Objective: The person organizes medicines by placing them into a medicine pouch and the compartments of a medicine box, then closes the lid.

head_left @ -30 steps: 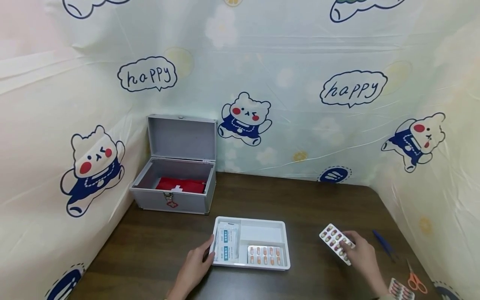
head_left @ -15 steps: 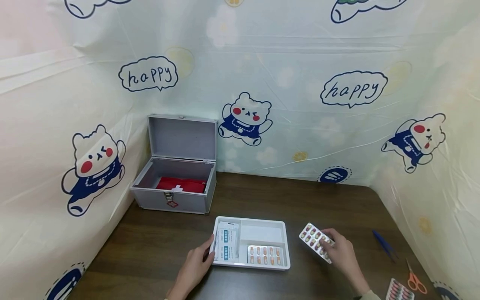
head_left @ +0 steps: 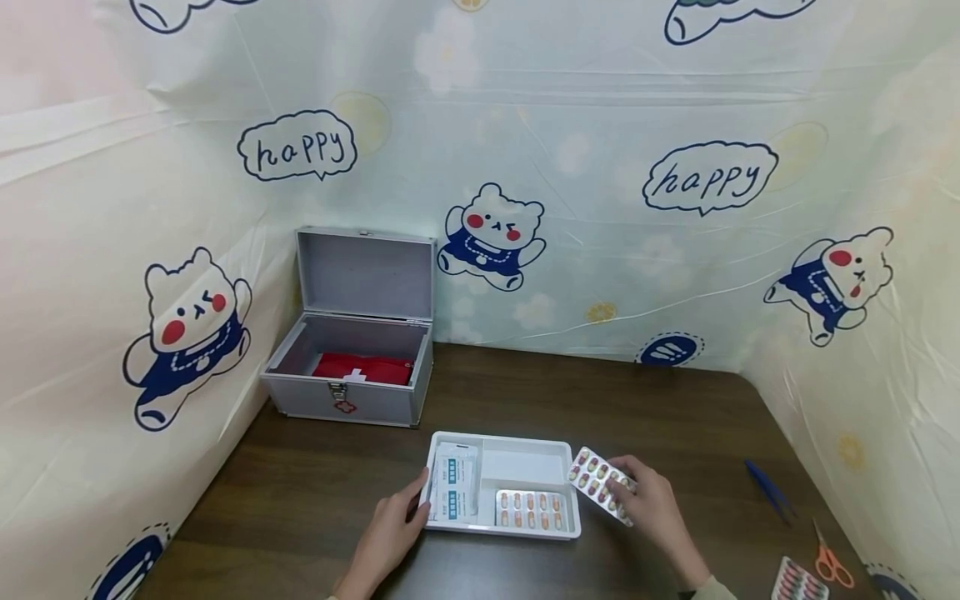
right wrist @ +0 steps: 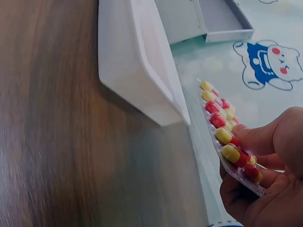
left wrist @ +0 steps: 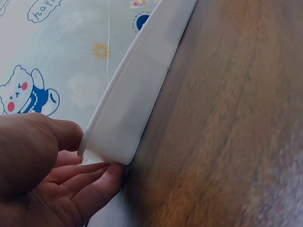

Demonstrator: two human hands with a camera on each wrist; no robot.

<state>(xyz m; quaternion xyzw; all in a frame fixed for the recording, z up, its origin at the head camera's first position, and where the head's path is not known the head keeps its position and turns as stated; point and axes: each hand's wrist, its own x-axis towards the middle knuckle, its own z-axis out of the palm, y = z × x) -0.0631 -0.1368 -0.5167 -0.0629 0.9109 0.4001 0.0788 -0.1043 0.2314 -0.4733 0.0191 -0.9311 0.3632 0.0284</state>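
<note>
Capsule pack (head_left: pixel 595 478) near white tray (head_left: pixel 527 467) — orange scissors (head_left: pixel 827 558) well apart

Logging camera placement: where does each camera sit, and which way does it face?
Head: on the head, facing forward and down at the tray; left hand and right hand show.
Left wrist: on that wrist, facing the tray's side; left hand shows, gripping it.
Right wrist: on that wrist, facing the capsule pack; right hand shows, holding it.
Head and right wrist share that capsule pack.

pale, creased sheeting (head_left: pixel 585 100) printed with cartoon bears stands behind and on both sides of a dark wood-grain table (head_left: pixel 570 392).
</note>
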